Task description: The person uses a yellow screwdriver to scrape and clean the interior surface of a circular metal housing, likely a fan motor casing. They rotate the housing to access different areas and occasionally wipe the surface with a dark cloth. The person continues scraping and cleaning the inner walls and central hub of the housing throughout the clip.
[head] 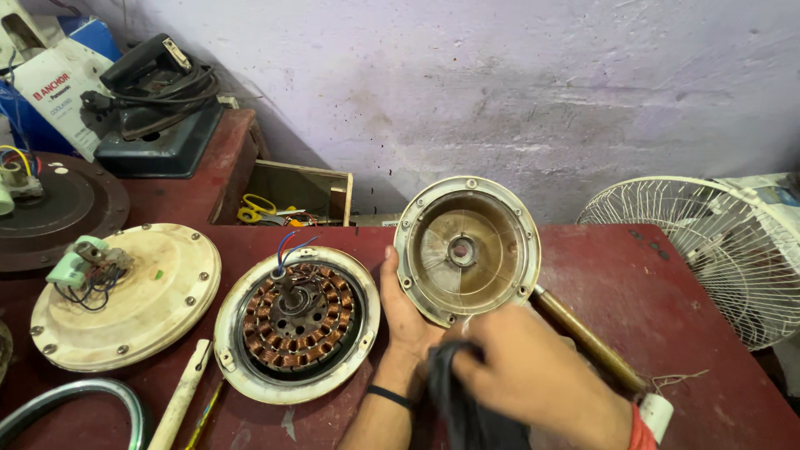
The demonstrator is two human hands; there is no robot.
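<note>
My left hand (406, 321) holds a round cream fan motor cover (467, 248) tilted up on its edge, its dirty brown inside facing me. My right hand (533, 371) is closed on a dark cloth (458, 400) just below the cover's lower rim. Left of my hands lies the open motor half (297, 321) with its copper windings and blue wires showing. A brass-coloured rod (587, 340) with a white end lies on the red table (667, 333) to the right of my right hand.
A second cream fan motor (125, 296) with a green capacitor lies at left, beside a dark round motor (58, 208). A screwdriver (183, 396) and grey ring (75, 404) sit at front left. An old clothes iron (154, 92), a tool drawer (292, 200) and a white fan guard (725, 250) border the table.
</note>
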